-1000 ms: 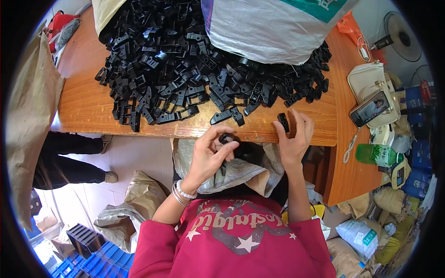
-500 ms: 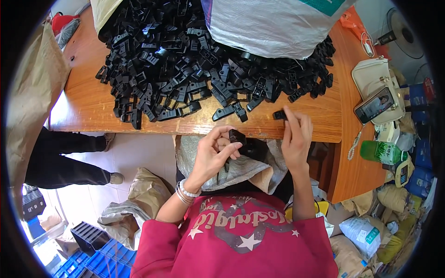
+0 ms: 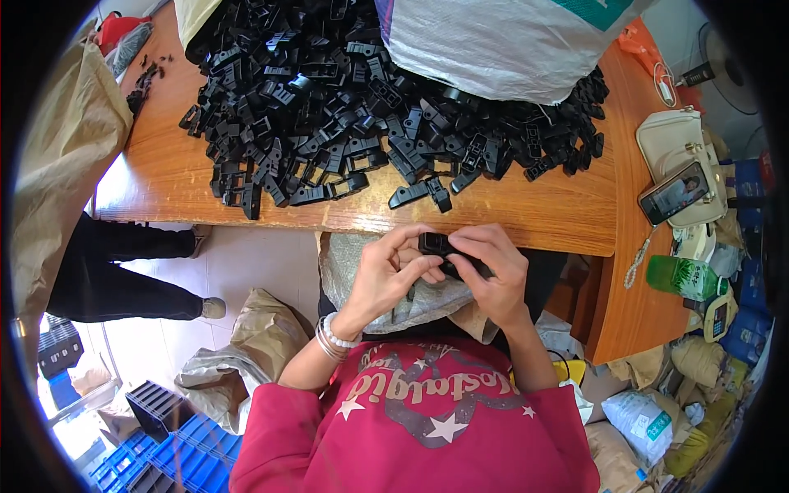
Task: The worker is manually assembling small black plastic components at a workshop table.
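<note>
Your left hand [image 3: 394,267] and right hand [image 3: 497,267] are together, thumbs and fingers pinched on a small black part [image 3: 432,243], just off the near edge of the wooden table [image 3: 542,220]. Your fingers cover much of it, so whether it is one piece or two is hard to tell. A woven sack [image 3: 345,267] hangs beneath your hands. Ahead, a heap of black plastic pieces [image 3: 304,123] (some overlapping) spreads over the tabletop, partly under a white bag [image 3: 485,53].
</note>
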Tool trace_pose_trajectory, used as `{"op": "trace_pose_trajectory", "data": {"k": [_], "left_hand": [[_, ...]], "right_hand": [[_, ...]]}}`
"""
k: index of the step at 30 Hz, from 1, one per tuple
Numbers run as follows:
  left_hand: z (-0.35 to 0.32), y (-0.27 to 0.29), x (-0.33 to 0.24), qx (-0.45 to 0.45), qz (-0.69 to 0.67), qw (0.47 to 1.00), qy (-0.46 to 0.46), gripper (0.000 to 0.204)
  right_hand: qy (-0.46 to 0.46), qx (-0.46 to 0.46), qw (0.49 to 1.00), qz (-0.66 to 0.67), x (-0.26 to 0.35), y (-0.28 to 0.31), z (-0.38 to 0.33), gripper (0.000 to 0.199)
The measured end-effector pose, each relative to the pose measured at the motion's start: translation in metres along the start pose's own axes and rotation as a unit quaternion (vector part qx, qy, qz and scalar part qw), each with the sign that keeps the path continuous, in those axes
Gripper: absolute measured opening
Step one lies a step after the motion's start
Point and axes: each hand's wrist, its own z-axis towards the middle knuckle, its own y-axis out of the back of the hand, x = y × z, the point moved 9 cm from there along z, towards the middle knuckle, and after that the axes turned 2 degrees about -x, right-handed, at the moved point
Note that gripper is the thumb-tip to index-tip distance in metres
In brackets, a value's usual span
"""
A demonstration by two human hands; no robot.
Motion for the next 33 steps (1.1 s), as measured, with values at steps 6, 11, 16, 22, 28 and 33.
{"op": "trace_pose_trajectory", "data": {"k": [6, 11, 16, 22, 28, 33], "left_hand": [[-0.008, -0.009, -0.041, 0.017, 0.175, 0.976, -0.126, 0.030], [-0.014, 0.006, -0.031, -0.029, 0.226, 0.962, -0.150, 0.033], [0.003, 0.013, -0.069, -0.148, 0.511, 0.769, -0.355, 0.032], [0.003, 0.034, -0.057, -0.180, 0.385, 0.861, -0.278, 0.021], [0.003, 0.053, -0.011, -0.085, -0.031, 0.996, 0.023, 0.024], [0.008, 0.050, -0.010, -0.107, -0.015, 0.994, 0.009, 0.020]], "right_hand": [[-0.232, 0.015, 0.956, 0.177, -0.032, -0.017, -0.015, 0.030], [-0.110, 0.031, 0.989, 0.095, -0.013, -0.015, -0.005, 0.030], [-0.009, -0.045, 0.994, -0.095, -0.007, -0.008, 0.017, 0.016], [0.021, -0.030, 0.964, -0.264, -0.005, -0.042, 0.037, 0.024], [-0.018, -0.008, 0.968, -0.249, -0.010, -0.042, 0.035, 0.041], [-0.024, -0.146, 0.988, 0.034, -0.004, -0.006, 0.019, 0.027]]}}
